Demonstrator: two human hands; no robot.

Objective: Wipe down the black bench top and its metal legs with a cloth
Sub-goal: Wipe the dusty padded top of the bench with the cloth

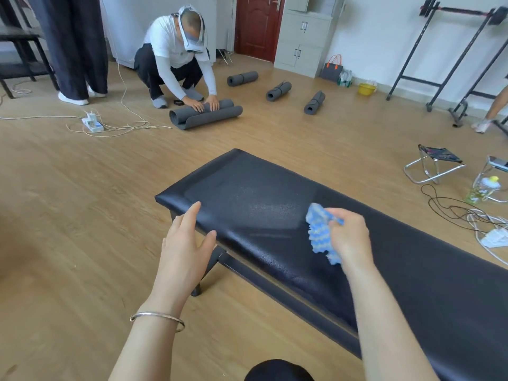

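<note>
Right grip (350, 237) pinched blue-striped cloth (320, 232) over black padded bench (247, 188); left grip (184, 243) spread. Top-wiping step; next likely needed downward pressure.

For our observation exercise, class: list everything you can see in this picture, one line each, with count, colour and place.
bench: 1, black top, centre to lower right
leg: 1 seen, dark metal, under bench's left end
cloth: 1, blue and white, over bench
mats: 4, grey, far floor
person: 1 crouching, white top, hands on one mat
stool: 1 in full, chrome, right floor
basin: 1, yellow, by far wall
cabinet: 1, grey, far wall
power strip: 1, white, left floor
bracelet: 1, silver, left wrist
left hand: open, by bench's near edge
right hand: grips cloth
</note>
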